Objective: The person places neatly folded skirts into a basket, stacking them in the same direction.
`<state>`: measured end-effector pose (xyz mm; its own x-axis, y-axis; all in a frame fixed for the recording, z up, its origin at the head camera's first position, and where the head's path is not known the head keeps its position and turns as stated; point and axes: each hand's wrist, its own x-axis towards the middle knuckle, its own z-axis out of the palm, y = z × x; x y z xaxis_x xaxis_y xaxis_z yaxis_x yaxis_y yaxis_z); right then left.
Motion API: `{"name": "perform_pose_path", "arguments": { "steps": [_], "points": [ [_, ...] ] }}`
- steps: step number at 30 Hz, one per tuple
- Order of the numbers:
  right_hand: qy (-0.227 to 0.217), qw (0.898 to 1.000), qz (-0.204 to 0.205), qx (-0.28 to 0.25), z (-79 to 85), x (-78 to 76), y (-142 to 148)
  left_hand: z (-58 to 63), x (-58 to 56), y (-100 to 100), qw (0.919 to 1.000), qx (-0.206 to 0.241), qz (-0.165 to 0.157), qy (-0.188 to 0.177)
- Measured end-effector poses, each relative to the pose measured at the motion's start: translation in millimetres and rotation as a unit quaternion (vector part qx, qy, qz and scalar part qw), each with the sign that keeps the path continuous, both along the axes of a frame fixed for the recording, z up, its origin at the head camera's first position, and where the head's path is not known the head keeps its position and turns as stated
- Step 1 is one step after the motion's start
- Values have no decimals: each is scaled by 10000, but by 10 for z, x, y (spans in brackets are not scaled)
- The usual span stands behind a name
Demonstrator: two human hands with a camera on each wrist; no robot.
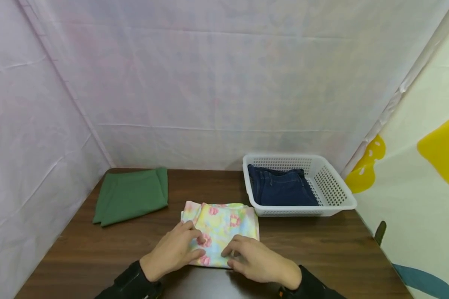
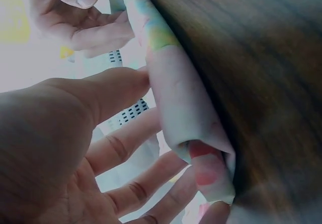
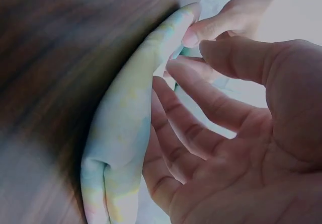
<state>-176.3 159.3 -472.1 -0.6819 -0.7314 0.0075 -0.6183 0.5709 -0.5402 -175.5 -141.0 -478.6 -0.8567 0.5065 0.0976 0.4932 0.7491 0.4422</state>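
Observation:
A folded floral cloth (image 1: 224, 232), pastel yellow, pink and blue, lies on the table in front of me. My left hand (image 1: 176, 249) rests on its left side with the fingers spread and loosely bent. On the front right part of the cloth lies my right hand (image 1: 256, 259), its fingers bent a little and the thumb near the front edge. Both wrist views show the rounded front fold of the cloth (image 2: 186, 93) low against the wood. In the right wrist view the fingertips (image 3: 158, 90) touch the cloth's upper side, and nothing is gripped.
A white perforated basket (image 1: 340, 199) stands at the back right, with folded dark blue jeans (image 1: 284, 189) inside; its near left corner is close to the cloth. Folded green fabric (image 1: 134, 195) lies at the back left. Pale curtains (image 1: 217, 83) enclose the brown table (image 1: 321, 245).

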Motion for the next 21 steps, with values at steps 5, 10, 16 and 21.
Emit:
{"name": "perform_pose_path", "arguments": {
  "steps": [5, 10, 16, 21],
  "points": [
    [102, 9991, -222, -351, -13, 25, 50, -19, -25, -2, 9989, 198, 303, -282],
    [548, 9924, -910, -623, -46, 35, 143, -110, -90, -41, 9954, 360, 811, -366],
    [349, 9761, -2038, -664, -18, -42, 331, 14, -91, -112, 9865, 416, 1497, -512],
    [35, 9601, -2760, -454, -12, -98, 452, 37, -128, -195, 9807, 426, 1692, -881]
  ]
}}
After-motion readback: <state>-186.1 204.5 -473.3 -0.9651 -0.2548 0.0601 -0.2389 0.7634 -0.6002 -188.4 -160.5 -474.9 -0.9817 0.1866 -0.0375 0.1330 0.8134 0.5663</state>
